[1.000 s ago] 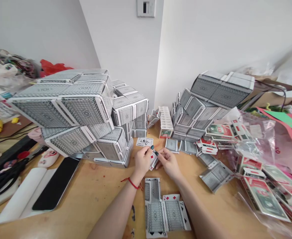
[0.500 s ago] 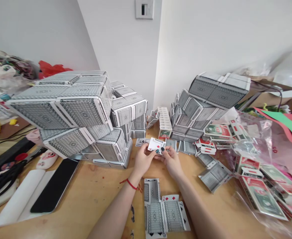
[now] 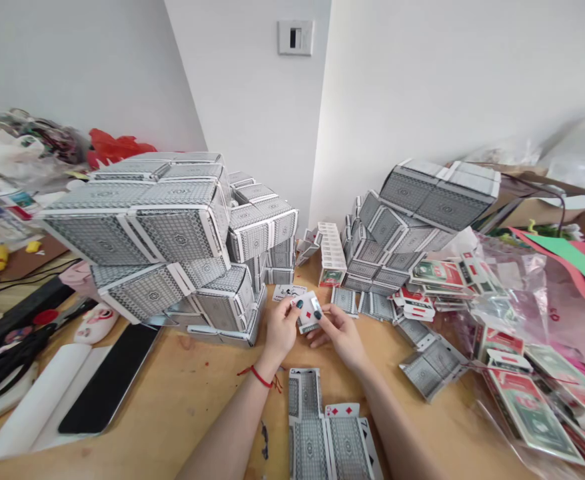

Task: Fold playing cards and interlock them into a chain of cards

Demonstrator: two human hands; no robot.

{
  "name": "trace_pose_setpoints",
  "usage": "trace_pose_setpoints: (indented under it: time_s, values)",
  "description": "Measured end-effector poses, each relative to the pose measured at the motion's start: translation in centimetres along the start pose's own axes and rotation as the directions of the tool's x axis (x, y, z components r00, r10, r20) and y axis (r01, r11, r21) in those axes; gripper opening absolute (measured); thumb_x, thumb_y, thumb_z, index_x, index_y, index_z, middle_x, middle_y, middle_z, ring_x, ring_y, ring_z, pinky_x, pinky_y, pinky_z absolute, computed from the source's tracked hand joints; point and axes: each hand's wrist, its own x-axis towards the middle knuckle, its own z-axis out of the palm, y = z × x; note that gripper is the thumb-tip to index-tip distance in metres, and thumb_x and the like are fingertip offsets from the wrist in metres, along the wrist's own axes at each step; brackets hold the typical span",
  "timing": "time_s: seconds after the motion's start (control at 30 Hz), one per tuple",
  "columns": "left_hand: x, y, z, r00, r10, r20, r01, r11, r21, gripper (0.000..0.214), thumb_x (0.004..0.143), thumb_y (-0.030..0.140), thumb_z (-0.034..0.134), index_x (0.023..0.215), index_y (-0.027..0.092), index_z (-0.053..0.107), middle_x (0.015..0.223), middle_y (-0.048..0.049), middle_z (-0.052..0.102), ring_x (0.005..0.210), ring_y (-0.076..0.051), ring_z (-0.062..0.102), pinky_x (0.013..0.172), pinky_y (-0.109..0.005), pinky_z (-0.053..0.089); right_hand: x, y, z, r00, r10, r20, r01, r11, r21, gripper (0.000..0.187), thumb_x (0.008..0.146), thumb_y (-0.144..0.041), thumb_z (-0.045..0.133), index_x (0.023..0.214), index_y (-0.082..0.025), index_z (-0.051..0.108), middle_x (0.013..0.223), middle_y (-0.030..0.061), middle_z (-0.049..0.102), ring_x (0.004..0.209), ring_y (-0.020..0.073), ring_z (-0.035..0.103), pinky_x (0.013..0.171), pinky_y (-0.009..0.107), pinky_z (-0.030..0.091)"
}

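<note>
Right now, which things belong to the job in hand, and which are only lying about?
Likely in the job:
held white playing card with red diamonds
grey-patterned cards at bottom centre
stacked grey-patterned card blocks

Seemingly lying about:
black rectangular phone
black-handled scissors
red plastic bag

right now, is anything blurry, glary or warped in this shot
In the head view, the white playing card with red diamonds looks fairly clear; also in the head view, the crinkled clear plastic wrapping catches bright glints; toward the head view's edges, the large grey-patterned card-box stack looks stretched and the translucent whitish plastic bag looks smeared.
</note>
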Motion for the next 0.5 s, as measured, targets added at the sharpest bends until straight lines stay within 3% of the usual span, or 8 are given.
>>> trace_pose_setpoints:
  time_s: [0.07, 0.17, 0.37, 0.5]
  values:
    - [-0.30, 0.03, 0.16, 0.999, 0.028, 0.031, -0.030, 0.996, 0.083, 0.016, 0.077, 0.026, 0.044, 0.073, 0.016, 0.056, 0.062, -0.0001, 0.055, 0.056, -0.012, 0.047, 0.053, -0.022, 0.035, -0.03, -0.05, -0.02, 0.999, -0.004, -0.054, 0.005, 1.000, 0.028, 0.030, 0.071, -0.045, 0.056, 0.089, -0.023, 0.048, 0.066, -0.0029, 0.058, 0.049, 0.0123, 0.057, 0.039, 0.024, 0.049]
    - [-0.65, 0.12, 0.34, 0.998, 0.054, 0.045, -0.062, 0.980, 0.189, 0.020, 0.079, 0.028, 0.041, 0.075, 0.016, 0.056, 0.062, -0.0010, 0.056, 0.055, -0.013, 0.047, 0.053, -0.023, 0.033, -0.07, -0.07, -0.06, 0.996, -0.010, -0.084, 0.012, 1.000, 0.025, 0.023, 0.073, -0.044, 0.053, 0.082, -0.024, 0.048, 0.062, -0.0053, 0.051, 0.048, 0.0097, 0.052, 0.033, 0.019, 0.046]
    - [-0.86, 0.08, 0.28, 0.995, 0.099, 0.026, -0.102, 0.952, 0.289, 0.023, 0.080, 0.028, 0.040, 0.068, 0.017, 0.055, 0.056, -0.0006, 0.052, 0.052, -0.013, 0.045, 0.052, -0.024, 0.029, -0.05, 0.18, -0.06, 0.999, 0.027, -0.039, -0.026, 0.999, 0.034, 0.023, 0.073, -0.044, 0.054, 0.077, -0.022, 0.045, 0.065, -0.0043, 0.045, 0.053, 0.0097, 0.049, 0.034, 0.019, 0.046]
    - [-1.06, 0.23, 0.23, 0.992, 0.124, -0.003, -0.116, 0.935, 0.334, 0.022, 0.081, 0.027, 0.039, 0.073, 0.018, 0.057, 0.060, -0.0020, 0.056, 0.054, -0.014, 0.048, 0.053, -0.024, 0.030, -0.04, 0.41, 0.08, 0.998, 0.056, 0.022, -0.057, 0.997, 0.045, 0.024, 0.074, -0.045, 0.051, 0.079, -0.023, 0.040, 0.066, -0.0050, 0.046, 0.055, 0.0100, 0.052, 0.036, 0.019, 0.047]
